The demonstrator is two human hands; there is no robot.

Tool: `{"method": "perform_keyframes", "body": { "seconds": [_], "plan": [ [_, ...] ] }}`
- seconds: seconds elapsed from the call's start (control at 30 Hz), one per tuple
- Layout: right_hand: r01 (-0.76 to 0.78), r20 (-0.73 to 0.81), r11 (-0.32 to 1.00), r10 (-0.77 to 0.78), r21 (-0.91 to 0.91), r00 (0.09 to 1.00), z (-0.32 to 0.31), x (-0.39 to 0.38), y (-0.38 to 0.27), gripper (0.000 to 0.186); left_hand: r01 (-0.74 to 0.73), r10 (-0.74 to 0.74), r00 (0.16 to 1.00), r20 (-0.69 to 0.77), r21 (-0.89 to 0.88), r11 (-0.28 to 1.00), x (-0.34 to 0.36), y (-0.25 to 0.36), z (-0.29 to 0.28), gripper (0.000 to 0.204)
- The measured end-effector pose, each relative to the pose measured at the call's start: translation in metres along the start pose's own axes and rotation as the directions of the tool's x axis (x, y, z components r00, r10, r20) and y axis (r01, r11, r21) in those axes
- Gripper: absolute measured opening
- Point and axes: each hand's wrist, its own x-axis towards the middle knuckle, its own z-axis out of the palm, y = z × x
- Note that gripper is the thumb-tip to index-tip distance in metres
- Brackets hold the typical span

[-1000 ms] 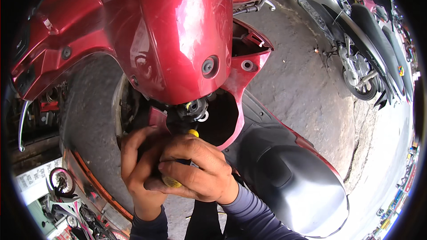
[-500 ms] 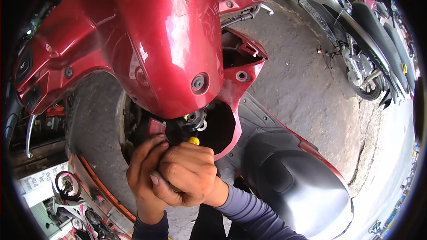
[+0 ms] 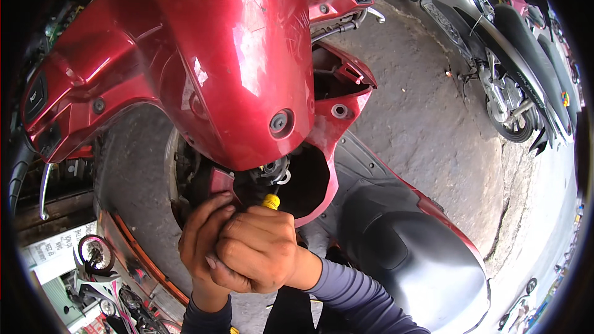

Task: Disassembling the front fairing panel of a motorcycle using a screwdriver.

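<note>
My right hand (image 3: 257,250) is closed in a fist round a screwdriver, its yellow handle (image 3: 270,201) showing above the knuckles. The thin shaft points up at the dark steering-column parts (image 3: 272,172) under a glossy red scooter cowl (image 3: 216,55). My left hand (image 3: 201,241) is curled tightly against the right one, fingertips beside a small red panel piece (image 3: 221,180). What the left fingers grip is hidden behind the right hand. A recessed screw (image 3: 280,123) sits in the lower cowl. Beside my hands, the red inner leg panel (image 3: 334,167) surrounds a dark opening.
The scooter's black seat (image 3: 396,241) is at the lower right. A brake lever (image 3: 44,192) sticks out at the left. Another motorcycle (image 3: 504,55) is parked on the concrete floor (image 3: 427,130) at the right, and a further one (image 3: 105,284) at the lower left.
The view has shifted slightly, so the scooter sits a little lower. More of the yellow handle shows above my right fist. Both hands keep nearly the same pose together.
</note>
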Motion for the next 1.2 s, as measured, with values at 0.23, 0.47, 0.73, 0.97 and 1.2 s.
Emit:
{"method": "perform_keyframes", "body": {
  "seconds": [0.23, 0.47, 0.73, 0.97, 1.2],
  "plan": [
    [0.017, -0.02, 1.0, -0.016, 0.011, 1.0, 0.0, 0.004, -0.001, 0.021, -0.007, 0.006, 1.0, -0.014, -0.009, 1.0, 0.001, 0.0, -0.002, 0.033],
    [-0.025, 0.02, 0.999, 0.025, -0.021, 0.999, -0.002, 0.003, -0.002, 0.021, 0.003, -0.003, 1.0, -0.007, -0.01, 1.0, 0.001, -0.002, -0.001, 0.036],
    [0.019, 0.056, 1.0, -0.018, -0.021, 0.998, -0.01, 0.003, 0.002, 0.022, -0.148, 0.127, 0.982, 0.137, 0.153, 0.977, 0.028, 0.005, -0.008, 0.041],
    [0.196, 0.122, 0.98, -0.198, 0.03, 0.973, -0.034, 0.019, 0.028, 0.018, -0.373, 0.33, 0.899, 0.288, 0.11, 0.921, 0.065, -0.005, -0.001, 0.043],
    [0.281, 0.168, 0.959, -0.284, 0.038, 0.944, -0.057, 0.031, 0.036, 0.014, -0.529, 0.51, 0.848, 0.142, 0.167, 0.832, 0.072, -0.011, 0.017, 0.039]
  ]
}}
